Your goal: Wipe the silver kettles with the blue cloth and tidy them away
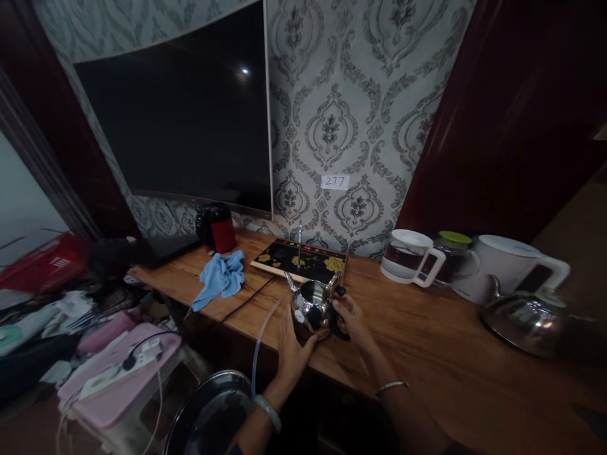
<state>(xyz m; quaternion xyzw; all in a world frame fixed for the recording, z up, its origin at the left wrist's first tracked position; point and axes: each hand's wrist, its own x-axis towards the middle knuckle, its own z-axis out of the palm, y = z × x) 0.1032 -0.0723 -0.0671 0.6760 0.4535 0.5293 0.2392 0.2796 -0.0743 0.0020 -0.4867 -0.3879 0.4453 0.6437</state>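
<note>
Your left hand (290, 341) is cupped around the side of the small steel kettle (310, 308), and your right hand (348, 316) is closed on its black handle. The kettle stands on the desk (427, 354) at the frame's centre, just before the stove (303, 259). You seem to be steadying it; lifting it calls for a level, firm grip.

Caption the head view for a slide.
Both hands, left hand and right hand, hold a small shiny steel kettle on a wooden counter.
</note>
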